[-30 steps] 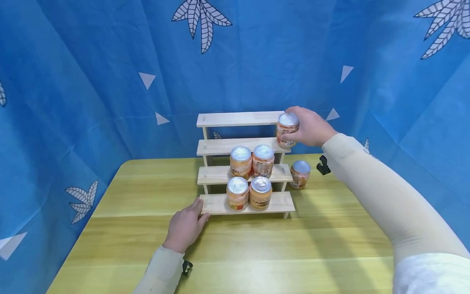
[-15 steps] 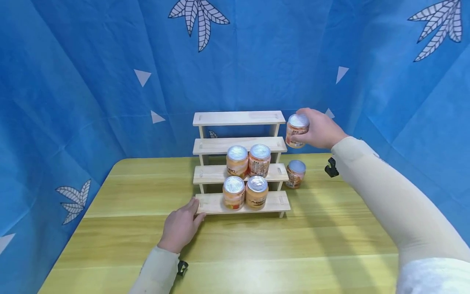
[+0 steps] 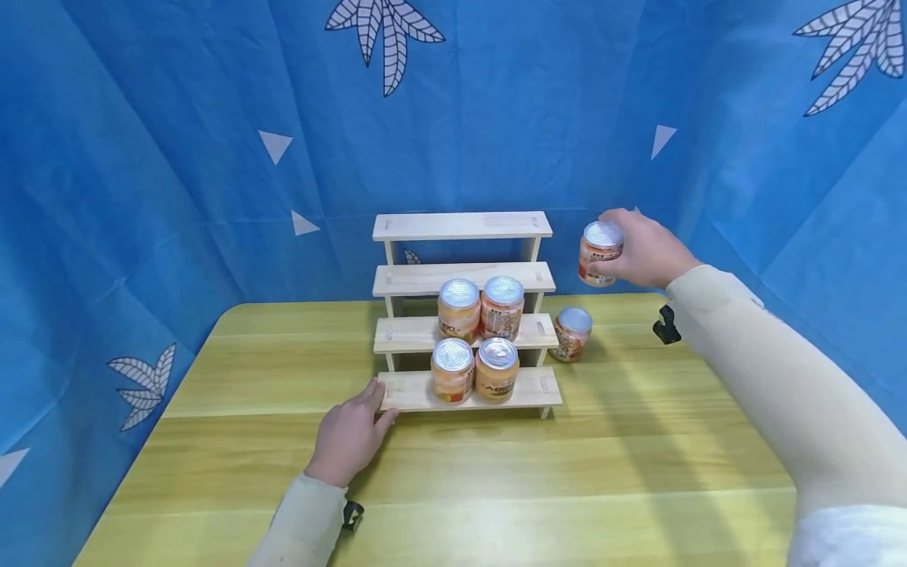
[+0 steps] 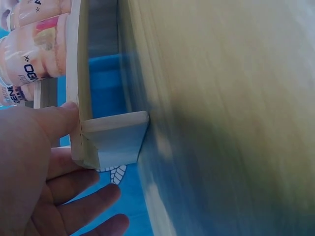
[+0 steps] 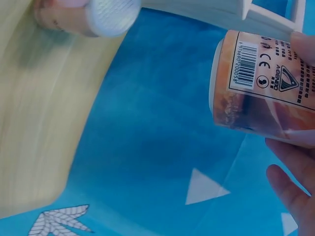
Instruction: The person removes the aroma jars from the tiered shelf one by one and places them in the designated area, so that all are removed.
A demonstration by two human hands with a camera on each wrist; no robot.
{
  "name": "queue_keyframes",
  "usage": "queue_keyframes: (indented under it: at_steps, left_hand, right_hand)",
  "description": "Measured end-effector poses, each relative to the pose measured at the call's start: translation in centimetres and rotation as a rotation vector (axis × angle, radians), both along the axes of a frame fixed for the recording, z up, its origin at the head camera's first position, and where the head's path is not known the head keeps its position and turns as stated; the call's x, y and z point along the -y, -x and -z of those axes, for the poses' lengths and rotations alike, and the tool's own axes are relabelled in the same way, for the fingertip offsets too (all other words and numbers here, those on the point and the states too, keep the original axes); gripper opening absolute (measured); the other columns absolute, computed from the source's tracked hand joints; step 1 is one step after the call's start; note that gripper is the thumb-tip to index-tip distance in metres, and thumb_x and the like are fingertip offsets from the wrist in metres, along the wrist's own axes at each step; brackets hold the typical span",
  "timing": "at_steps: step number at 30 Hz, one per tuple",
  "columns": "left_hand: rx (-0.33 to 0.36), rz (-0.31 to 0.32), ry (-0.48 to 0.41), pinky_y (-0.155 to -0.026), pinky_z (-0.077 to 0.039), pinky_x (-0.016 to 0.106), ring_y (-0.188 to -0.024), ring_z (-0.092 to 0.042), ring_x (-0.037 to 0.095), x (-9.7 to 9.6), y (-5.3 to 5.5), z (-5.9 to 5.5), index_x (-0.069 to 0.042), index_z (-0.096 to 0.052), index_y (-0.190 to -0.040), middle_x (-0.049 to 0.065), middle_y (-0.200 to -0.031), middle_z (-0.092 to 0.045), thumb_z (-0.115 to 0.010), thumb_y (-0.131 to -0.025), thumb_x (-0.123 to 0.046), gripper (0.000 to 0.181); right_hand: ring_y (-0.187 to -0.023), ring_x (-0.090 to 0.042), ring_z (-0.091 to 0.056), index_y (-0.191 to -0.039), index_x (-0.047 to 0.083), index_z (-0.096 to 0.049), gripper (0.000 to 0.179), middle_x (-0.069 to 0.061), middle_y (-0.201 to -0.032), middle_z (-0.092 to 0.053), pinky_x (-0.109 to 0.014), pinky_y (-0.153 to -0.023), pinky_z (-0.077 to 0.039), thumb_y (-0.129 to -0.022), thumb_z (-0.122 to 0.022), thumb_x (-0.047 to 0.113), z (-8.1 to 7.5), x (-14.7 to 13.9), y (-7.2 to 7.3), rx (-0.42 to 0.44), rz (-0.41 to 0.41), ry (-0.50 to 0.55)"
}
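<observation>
Farther right of the tiered shelf (image 3: pixel 464 227) than a second ago, one jar (image 3: pixel 599 252) hangs in the air, the right hand's (image 3: pixel 648 250) fingers clamped round it. Thumb and fingers of the left hand (image 3: pixel 347 439) pinch the lowest tier's (image 3: pixel 411 390) corner; another jar (image 3: pixel 571 335) (silver-lidded too) stands on the bench (image 3: pixel 496 488).

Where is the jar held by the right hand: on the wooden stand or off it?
Off. In the head view, blue curtain shows between the jar and the wooden stand; the right hand grips the jar.

Looks like curtained-off nook, home vs. lab can't tell; hemmed in by blue cloth (image 3: pixel 453 157) behind & beside table (image 3: pixel 496 488).
</observation>
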State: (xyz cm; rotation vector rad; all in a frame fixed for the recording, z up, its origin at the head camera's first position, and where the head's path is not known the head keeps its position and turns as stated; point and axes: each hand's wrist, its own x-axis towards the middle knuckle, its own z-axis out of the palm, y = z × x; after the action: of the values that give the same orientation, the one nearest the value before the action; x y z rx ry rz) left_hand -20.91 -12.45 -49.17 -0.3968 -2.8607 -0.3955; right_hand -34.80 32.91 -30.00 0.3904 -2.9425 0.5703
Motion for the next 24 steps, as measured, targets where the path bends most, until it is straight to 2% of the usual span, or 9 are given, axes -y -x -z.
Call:
queue_keyframes:
  at_steps: [3, 7, 13, 24]
  left_hand:
    - [-0.001, 0.002, 0.003, -0.08, -0.058, 0.051, -0.107, -0.069, 0.039, -0.1, 0.0, 0.0, 0.0, -0.06, -0.137, 0.018, -0.142, -0.057, -0.067, -0.098, -0.037, 0.054]
    - [0.0, 0.002, 0.003, -0.079, -0.058, 0.05, -0.105, -0.069, 0.039, -0.1, 0.0, -0.1, 0.001, -0.06, -0.137, 0.019, -0.142, -0.057, -0.067, -0.098, -0.038, 0.055]
    - [0.007, -0.011, 0.008, -0.08, -0.058, 0.051, -0.107, -0.068, 0.038, -0.2, -0.1, -0.2, 0.0, -0.06, -0.138, 0.018, -0.142, -0.056, -0.067, -0.098, -0.037, 0.056]
    - [0.018, -0.024, 0.02, -0.08, -0.058, 0.051, -0.108, -0.069, 0.038, -0.4, -0.2, -0.4, 0.001, -0.06, -0.138, 0.018, -0.142, -0.057, -0.068, -0.097, -0.037, 0.056]
  right_hand:
    - [-0.125, -0.047, -0.049, -0.145, 0.0, -0.042, 0.079, -0.023, -0.127, -0.056, -0.063, -0.091, -0.049, -0.086, -0.08, 0.037, 0.8, -0.8, -0.3, 0.009, 0.013, 0.009]
    - [-0.108, -0.041, -0.058, -0.143, -0.001, -0.041, 0.077, -0.023, -0.125, -0.056, -0.06, -0.086, -0.051, -0.086, -0.08, 0.033, 2.2, -1.6, -0.5, 0.027, 0.021, 0.025]
    - [-0.109, -0.041, -0.057, -0.143, -0.003, -0.04, 0.079, -0.024, -0.126, -0.053, -0.059, -0.086, -0.051, -0.085, -0.081, 0.031, 4.2, -2.5, -0.9, 0.059, 0.027, 0.03]
    - [-0.108, -0.04, -0.056, -0.142, -0.004, -0.039, 0.076, -0.025, -0.125, -0.052, -0.058, -0.084, -0.051, -0.087, -0.079, 0.03, 6.1, -4.0, -1.3, 0.067, 0.034, 0.049]
